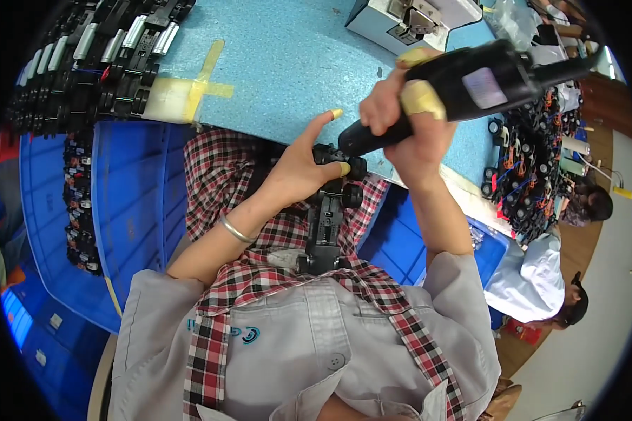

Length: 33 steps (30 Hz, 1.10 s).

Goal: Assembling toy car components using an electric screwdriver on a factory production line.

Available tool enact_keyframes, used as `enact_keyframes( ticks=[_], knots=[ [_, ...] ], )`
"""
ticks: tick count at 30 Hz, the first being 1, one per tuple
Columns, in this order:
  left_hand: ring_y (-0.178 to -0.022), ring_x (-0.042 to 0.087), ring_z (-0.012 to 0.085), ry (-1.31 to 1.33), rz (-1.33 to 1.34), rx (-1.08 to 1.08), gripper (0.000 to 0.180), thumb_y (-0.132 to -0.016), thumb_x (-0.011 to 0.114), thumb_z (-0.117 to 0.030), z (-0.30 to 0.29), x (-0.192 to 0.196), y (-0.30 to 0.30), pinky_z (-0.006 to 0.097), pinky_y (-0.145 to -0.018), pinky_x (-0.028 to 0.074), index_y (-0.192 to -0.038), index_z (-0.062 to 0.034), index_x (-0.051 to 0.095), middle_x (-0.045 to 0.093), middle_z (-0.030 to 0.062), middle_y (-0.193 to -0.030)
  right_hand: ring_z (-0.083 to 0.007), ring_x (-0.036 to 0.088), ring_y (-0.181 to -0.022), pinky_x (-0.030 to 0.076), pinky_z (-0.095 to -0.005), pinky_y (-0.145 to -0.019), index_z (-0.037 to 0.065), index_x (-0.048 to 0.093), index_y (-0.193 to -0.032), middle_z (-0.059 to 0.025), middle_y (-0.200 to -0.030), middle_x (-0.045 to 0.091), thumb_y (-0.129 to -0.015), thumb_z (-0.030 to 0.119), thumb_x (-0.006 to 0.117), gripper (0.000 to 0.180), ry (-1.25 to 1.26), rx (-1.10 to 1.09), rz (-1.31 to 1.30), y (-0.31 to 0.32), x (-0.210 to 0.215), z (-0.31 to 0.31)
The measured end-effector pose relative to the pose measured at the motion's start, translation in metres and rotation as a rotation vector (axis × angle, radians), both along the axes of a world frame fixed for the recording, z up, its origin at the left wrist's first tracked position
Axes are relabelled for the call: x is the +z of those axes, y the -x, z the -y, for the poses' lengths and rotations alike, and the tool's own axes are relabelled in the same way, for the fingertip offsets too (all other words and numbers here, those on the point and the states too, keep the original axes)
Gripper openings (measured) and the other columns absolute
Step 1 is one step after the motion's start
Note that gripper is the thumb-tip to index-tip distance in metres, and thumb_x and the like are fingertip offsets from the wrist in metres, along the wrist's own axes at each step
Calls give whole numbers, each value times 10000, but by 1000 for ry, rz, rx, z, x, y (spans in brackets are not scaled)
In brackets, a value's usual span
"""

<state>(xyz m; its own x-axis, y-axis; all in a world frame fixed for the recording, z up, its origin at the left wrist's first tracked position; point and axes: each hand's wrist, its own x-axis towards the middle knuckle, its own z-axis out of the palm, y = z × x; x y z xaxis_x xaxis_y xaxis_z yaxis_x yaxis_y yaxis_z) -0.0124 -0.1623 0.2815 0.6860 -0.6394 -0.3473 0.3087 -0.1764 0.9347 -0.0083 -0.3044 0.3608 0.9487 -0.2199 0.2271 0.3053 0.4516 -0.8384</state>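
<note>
A black toy vehicle chassis [325, 228] with small wheels leans from the table's near edge down toward my lap. My left hand [295, 175] is closed around its far end, thumb over a wheel and index finger stretched out; yellow tape wraps both fingertips. In my right hand [423, 137] is a black electric screwdriver [463, 81], held tilted with its cord running off to the right. Yellow tape covers some of these fingers too. The screwdriver's nose meets the chassis beside my left thumb; its bit and any screw are hidden.
Rows of black chassis [119, 56] crowd the blue table [274, 63] at far left. A white boxy metal device [400, 24] stands at the back. More wired chassis [530, 161] lie on the right. Blue bins [130, 210] stand at left. Another person in white [530, 277] sits at right.
</note>
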Motion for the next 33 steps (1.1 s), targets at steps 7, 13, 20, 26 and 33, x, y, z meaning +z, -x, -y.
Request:
enact_keyframes(
  ticks=[7,13,20,26,33],
  knots=[
    [-1144,434,225,103,-17,40,739,-679,665,-90,0,-16,8,298,-947,339,-1321,-49,303,426,178,-1258,-125,398,-469,374,-289,-507,68,348,-1061,-50,-571,423,-807,217,575,372,404,79,-60,13,-5,-10],
    [-1154,417,210,80,-75,5,742,-677,662,-78,1,-17,1,292,-952,336,-1322,-39,296,418,174,-1259,-123,396,-463,371,-277,-502,72,333,-1032,-50,-565,425,-801,204,579,363,395,59,-81,7,-7,-14],
    [-1067,458,169,161,-122,4,765,-684,665,-72,4,-21,-4,290,-914,376,-1334,-44,263,461,123,-1195,-122,411,-463,369,-265,-468,67,354,-1009,-38,-570,436,-777,198,601,363,429,-69,-85,6,-4,-20],
    [-912,536,144,-71,358,-146,428,-720,649,-110,-15,36,-39,285,-822,433,-1117,-12,523,583,55,-996,-28,388,-414,336,-205,-403,51,428,-1004,62,-528,398,-825,286,556,322,-385,106,547,22,100,45],
    [-868,605,222,166,1058,382,360,-681,636,4,-4,120,-183,296,-755,473,-1018,-38,514,613,101,-935,-22,281,-417,265,-182,-413,25,502,-1006,82,-541,299,-865,346,500,351,-594,-37,12,61,-11,140]
  ],
)
